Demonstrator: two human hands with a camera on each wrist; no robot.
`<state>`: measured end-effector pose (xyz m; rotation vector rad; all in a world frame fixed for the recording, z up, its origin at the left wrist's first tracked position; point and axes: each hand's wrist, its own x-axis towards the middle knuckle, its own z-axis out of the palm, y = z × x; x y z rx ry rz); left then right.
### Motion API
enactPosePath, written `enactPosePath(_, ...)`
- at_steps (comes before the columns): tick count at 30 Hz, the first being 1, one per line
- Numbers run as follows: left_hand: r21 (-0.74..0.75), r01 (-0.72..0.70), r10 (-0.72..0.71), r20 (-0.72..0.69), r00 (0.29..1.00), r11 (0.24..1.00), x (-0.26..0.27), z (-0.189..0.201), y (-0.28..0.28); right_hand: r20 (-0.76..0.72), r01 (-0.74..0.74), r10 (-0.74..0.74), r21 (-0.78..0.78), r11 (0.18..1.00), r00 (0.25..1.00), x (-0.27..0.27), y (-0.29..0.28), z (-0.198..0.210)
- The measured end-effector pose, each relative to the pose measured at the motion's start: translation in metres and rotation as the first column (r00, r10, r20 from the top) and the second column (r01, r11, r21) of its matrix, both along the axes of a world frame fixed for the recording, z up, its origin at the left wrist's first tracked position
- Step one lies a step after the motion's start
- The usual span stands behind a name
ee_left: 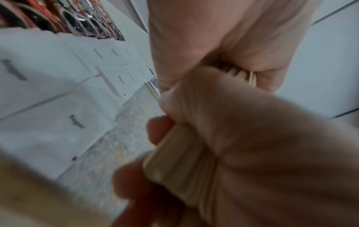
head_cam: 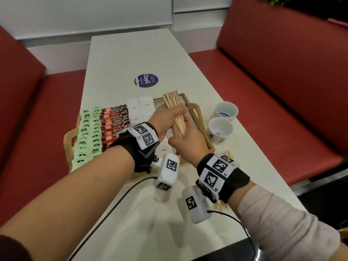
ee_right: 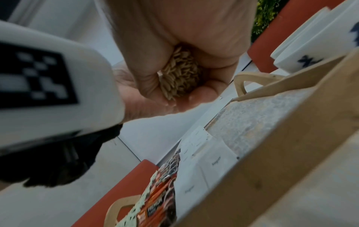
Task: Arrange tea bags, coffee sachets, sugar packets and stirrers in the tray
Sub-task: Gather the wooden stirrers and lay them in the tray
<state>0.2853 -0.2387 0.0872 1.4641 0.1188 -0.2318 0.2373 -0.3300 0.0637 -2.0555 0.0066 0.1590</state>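
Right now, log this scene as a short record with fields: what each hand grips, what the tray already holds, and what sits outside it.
left hand: grip around the upper part of the stirrer bundle
right hand: grip around the bundle's lower end
bundle position: held above the bare right end of the tray
tray contents, left to right: green tea bags, coffee sachets, sugar packets
outside tray: two cups to its right; loose stirrers on the table
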Motion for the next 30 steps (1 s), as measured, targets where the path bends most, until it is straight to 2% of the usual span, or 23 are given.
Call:
enactPosePath(5,0.101,0.038,-0.035,-0.038,0.999,0.994,0.044,-0.003,0.015,-0.110,-0.021,0.021,-0.004,1.000,0.994,0.041,0.003,-0.002)
enactPosePath(9,0.136,-0.046,0.058,-0.088,0.994,0.990,0.078,-0.002,0.032,-0.209,-0.044,0.033,-0.049,0.998,0.977,0.070,0.002,-0.011)
enactPosePath(12,0.333,0.005,0.010,-0.044,0.999,0.943,0.099,-0.009,0.043,-0.262,-0.056,0.024,-0.112,0.992,0.965,0.087,0.005,-0.024)
enactPosePath(16,0.626,0.101,-0.141,0.015,0.990,0.774,0.117,-0.023,0.050,-0.282,-0.086,0.004,-0.278,0.957,0.959,0.103,0.009,-0.040)
enactPosePath(19,0.788,0.132,-0.272,0.046,0.961,0.601,0.127,-0.032,0.051,-0.298,-0.131,0.014,-0.374,0.918,0.954,0.111,0.011,-0.046)
enactPosePath(22,0.886,0.222,-0.437,-0.024,0.899,0.407,0.138,-0.036,0.051,-0.308,-0.134,-0.003,-0.421,0.897,0.951,0.116,0.014,-0.049)
enactPosePath(25,0.903,0.354,-0.566,-0.164,0.808,0.244,0.147,-0.038,0.052,-0.336,-0.137,-0.022,-0.440,0.887,0.942,0.122,0.018,-0.052)
enactPosePath(29,0.879,0.438,-0.639,-0.228,0.734,0.190,0.156,-0.038,0.057,-0.383,-0.184,-0.006,-0.458,0.870,0.924,0.128,0.022,-0.053)
enactPosePath(30,0.884,0.441,-0.661,-0.238,0.712,0.157,0.158,-0.039,0.058,-0.394,-0.191,-0.006,-0.460,0.867,0.919,0.130,0.024,-0.053)
